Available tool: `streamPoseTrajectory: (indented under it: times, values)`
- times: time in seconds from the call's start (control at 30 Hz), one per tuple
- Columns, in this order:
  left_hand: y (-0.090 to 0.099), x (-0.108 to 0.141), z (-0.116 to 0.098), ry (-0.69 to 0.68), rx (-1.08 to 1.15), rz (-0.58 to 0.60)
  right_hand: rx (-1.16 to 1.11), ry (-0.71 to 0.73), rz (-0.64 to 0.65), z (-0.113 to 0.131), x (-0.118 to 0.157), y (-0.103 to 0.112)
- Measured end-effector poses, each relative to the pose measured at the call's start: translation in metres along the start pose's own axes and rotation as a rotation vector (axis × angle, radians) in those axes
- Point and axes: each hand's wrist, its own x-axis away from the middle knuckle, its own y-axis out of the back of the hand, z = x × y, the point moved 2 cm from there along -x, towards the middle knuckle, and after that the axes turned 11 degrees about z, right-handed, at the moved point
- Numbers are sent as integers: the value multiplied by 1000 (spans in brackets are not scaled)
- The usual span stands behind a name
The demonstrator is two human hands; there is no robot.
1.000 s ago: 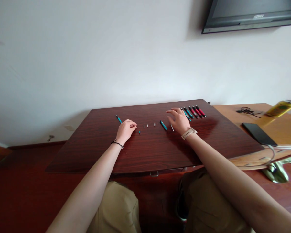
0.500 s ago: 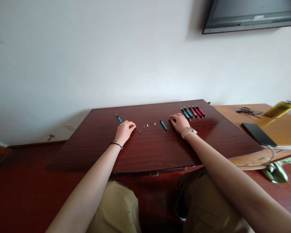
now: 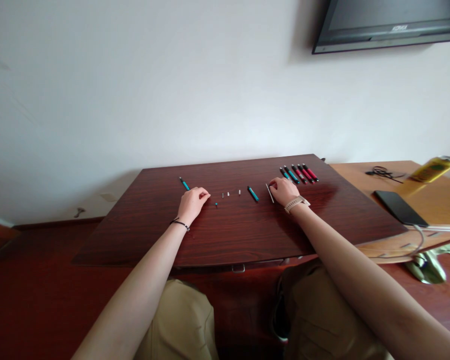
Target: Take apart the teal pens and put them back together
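My left hand [image 3: 193, 204] rests on the dark wooden table with thumb and fingers pinched together; what they hold, if anything, is too small to make out. A teal pen part with a dark end [image 3: 184, 183] lies just beyond it, partly hidden by the hand. My right hand [image 3: 284, 191] is loosely curled, fingers slightly apart, right beside a thin white ink refill [image 3: 270, 193] on the table. Between the hands lie a teal pen barrel [image 3: 252, 193], a small white piece [image 3: 239, 192], another white piece [image 3: 228, 194], a tiny spring-like piece [image 3: 222, 195] and a small teal piece [image 3: 216, 204].
Teal pens [image 3: 291, 174] and red pens [image 3: 310, 172] lie in a row beyond my right hand. On the lighter side table [image 3: 435, 200] are a phone [image 3: 399, 207] with a cable, a black cord [image 3: 384, 173] and a yellow can [image 3: 433, 168]. A television [image 3: 390, 25] hangs above.
My right hand has shifted right and slightly nearer, and the white refill now shows on the table at its left. My left hand and the small pieces have stayed put.
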Motion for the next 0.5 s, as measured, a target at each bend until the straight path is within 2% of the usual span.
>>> streamPoseTrajectory:
  times: [0.17, 0.27, 0.4, 0.5]
  values:
    - [7, 2, -6, 4, 100, -102, -30, 13, -28, 3, 2, 3]
    - [10, 3, -9, -5, 187, -150, -70, 29, -96, 5, 2, 5]
    - [11, 3, -15, -72, 248, -206, -150, 100, -190, 12, 1, 7]
    - [13, 4, -23, -134, 217, -234, -243, 134, -203, 21, 2, 8]
